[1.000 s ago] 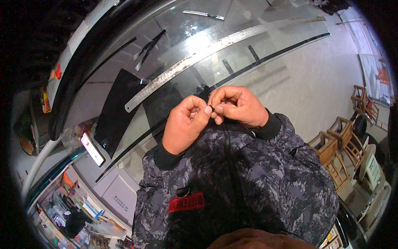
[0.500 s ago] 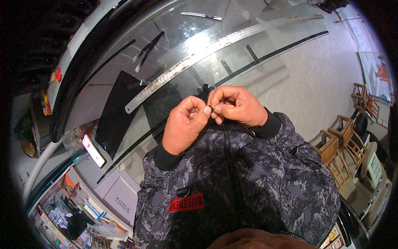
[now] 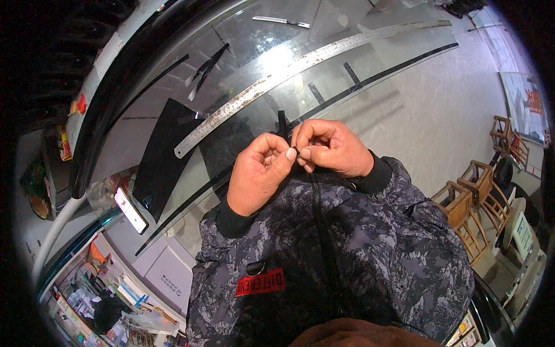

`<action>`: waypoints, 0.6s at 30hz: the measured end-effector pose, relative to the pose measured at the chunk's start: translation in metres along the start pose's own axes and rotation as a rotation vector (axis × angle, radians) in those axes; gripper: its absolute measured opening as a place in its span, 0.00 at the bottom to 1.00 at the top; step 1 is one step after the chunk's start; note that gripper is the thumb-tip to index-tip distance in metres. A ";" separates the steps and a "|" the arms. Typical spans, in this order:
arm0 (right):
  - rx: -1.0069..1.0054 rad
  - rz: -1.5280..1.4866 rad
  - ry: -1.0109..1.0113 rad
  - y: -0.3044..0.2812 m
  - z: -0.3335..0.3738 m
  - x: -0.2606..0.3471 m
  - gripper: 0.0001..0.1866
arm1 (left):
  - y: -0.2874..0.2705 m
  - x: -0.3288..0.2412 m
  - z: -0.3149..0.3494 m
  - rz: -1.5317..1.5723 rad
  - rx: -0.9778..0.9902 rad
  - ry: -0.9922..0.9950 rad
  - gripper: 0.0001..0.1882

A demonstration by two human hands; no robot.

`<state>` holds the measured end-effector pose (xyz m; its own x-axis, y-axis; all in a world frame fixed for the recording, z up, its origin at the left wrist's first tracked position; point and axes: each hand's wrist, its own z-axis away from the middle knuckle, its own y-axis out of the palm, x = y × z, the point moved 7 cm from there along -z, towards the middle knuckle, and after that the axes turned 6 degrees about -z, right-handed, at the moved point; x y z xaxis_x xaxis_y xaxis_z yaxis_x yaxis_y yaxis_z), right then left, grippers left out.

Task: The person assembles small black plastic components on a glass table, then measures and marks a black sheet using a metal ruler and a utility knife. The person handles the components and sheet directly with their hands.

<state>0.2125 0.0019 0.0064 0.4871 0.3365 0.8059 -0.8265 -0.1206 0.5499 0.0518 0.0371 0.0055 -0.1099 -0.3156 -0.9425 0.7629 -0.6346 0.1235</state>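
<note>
My left hand [image 3: 261,170] and my right hand [image 3: 332,147] meet in front of my chest, thumbs and forefingers pinched together. Between their tips is part of a narrow black strip [image 3: 282,122], whose far end sticks up behind the fingers; the stretch between is hidden. Just beyond the hands lies a glass sheet with a long black edge band [image 3: 399,65] and short black strips [image 3: 350,74] branching from it. A long, rust-spotted steel ruler [image 3: 248,99] rests across the glass.
A black sheet piece [image 3: 165,150] and thin black offcuts [image 3: 209,68] lie to the left. At the far side is a utility knife [image 3: 281,22]. A lit phone [image 3: 132,211] sits near a cluttered drawer [image 3: 124,289]. Wooden stools [image 3: 477,179] stand at right.
More of the black strip shows above my fingers, and its end stands straighter and farther left. Both hands stay pinched in nearly the same place.
</note>
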 end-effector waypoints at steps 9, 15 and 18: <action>-0.052 0.006 -0.038 -0.002 0.000 0.004 0.01 | -0.005 -0.017 0.006 -0.147 -0.315 0.214 0.16; -0.125 0.144 -0.129 -0.004 0.002 0.012 0.01 | 0.004 -0.041 0.011 -0.553 -0.280 0.439 0.10; -0.175 0.295 -0.214 -0.004 0.003 0.016 0.01 | 0.005 -0.045 0.012 -0.572 -0.298 0.438 0.09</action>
<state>0.2247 0.0046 0.0174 0.2543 0.1065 0.9613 -0.9662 -0.0161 0.2573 0.0533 0.0399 0.0522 -0.3239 0.3501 -0.8789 0.8093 -0.3786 -0.4491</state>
